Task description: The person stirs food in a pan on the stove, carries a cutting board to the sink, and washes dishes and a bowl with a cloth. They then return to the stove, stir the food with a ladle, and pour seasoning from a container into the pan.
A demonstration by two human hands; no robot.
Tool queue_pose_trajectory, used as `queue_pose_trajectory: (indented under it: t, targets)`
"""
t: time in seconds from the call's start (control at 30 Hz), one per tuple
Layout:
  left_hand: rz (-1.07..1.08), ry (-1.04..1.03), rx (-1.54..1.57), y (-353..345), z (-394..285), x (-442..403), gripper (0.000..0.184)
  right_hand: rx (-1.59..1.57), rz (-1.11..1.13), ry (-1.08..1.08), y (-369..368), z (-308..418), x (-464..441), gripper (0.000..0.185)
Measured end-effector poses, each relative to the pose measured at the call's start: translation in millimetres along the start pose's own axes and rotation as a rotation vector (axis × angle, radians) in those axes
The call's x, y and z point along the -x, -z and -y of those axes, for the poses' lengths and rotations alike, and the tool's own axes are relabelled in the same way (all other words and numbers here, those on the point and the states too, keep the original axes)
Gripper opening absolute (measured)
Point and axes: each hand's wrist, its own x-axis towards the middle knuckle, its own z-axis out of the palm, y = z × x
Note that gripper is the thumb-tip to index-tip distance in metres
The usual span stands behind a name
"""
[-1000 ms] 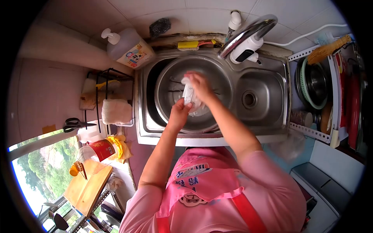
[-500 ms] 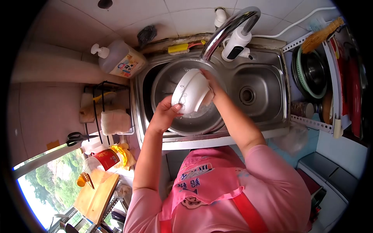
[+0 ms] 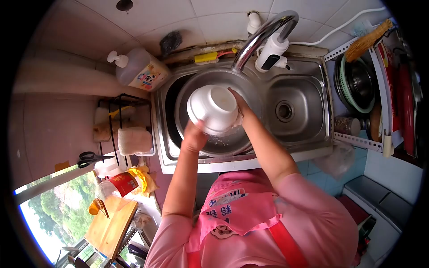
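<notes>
A white bowl [image 3: 201, 105] is tipped over above a round metal basin [image 3: 181, 96], its foot ring turned up and toward the faucet. My left hand [image 3: 195, 135], slightly blurred, is closed on the bowl's near-left rim. On the other side my right hand [image 3: 241, 107] grips the bowl, its fingers partly hidden behind it. Something pale, perhaps a cloth, shows between the right palm and the bowl, too little to name. Water drops fall beneath the bowl into the basin, which sits in the left compartment of the steel sink [image 3: 295, 129].
A chrome faucet [image 3: 263, 38] arches over the basin's back edge. At the back left stands a large pump bottle [image 3: 140, 69]; a yellow-handled brush [image 3: 206, 57] lies behind the sink. A black wire rack [image 3: 149, 107] with cloths is at left, a shelf with stacked bowls [image 3: 359, 85] at right.
The bowl has rolled over in my hands, from its patterned side showing to its base facing up, and shifted slightly left. Both hands still hold it.
</notes>
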Motion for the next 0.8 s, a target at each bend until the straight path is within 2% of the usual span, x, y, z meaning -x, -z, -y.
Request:
queue_pose_trajectory:
  t: [0.03,0.1,0.13,0.17,0.23,0.27,0.3,0.4,0.43,0.5,0.53,0.57,0.63,0.67,0.7,0.77,0.8]
  targets:
    - [-0.081,0.085,0.468,-4,-13,-7,0.06,0.0,0.001,-0.004,-5,-6,2,0.062]
    - [-0.272,-0.001,0.382,3,1,-23,0.053,0.058,-0.233,0.234,-19,-18,2,0.057]
    - [-0.288,-0.012,0.504,2,4,-25,0.049,0.006,-0.192,0.329,-8,-27,-11,0.056]
    - [-0.284,-0.013,0.503,1,9,-29,0.049,0.007,-0.19,0.333,5,-36,-21,0.056]
    - [-0.375,-0.103,0.541,0,17,-30,0.05,0.76,-0.434,0.983,6,-62,-21,0.054]
    - [-0.367,-0.11,0.591,7,24,-33,0.044,0.957,-0.492,1.097,6,-70,-20,0.053]
    - [-0.368,-0.111,0.594,9,28,-33,0.044,1.148,-0.454,1.234,-10,-73,-2,0.049]
    - [-0.45,-0.069,0.351,4,30,-27,0.041,1.46,-0.432,1.363,-25,-78,3,0.044]
    - [-0.449,-0.065,0.35,4,32,-22,0.041,1.459,-0.436,1.361,-29,-70,5,0.044]
    - [-0.297,-0.031,0.167,6,35,-13,0.044,1.353,-0.103,1.201,-37,-40,-1,0.04]
    - [-0.251,-0.02,0.173,-2,30,-6,0.046,1.158,-0.086,1.106,-36,-31,-9,0.04]
    - [-0.249,-0.019,0.173,-9,26,0,0.046,1.159,-0.088,1.106,-28,-23,-16,0.04]
    - [-0.151,-0.046,0.059,-18,18,7,0.045,0.888,-0.083,0.839,-11,-11,-29,0.046]
    - [-0.192,-0.053,-0.064,-15,22,5,0.042,0.543,-0.013,0.648,-8,-17,-27,0.052]
    - [-0.195,-0.057,-0.062,-10,25,4,0.042,0.546,-0.01,0.646,-6,-24,-22,0.052]
    - [-0.16,-0.017,-0.3,1,26,-1,0.041,0.541,-0.046,0.57,-1,-35,-9,0.059]
    - [-0.156,-0.013,-0.56,5,27,-4,0.034,0.408,-0.04,0.408,-8,-40,7,0.065]
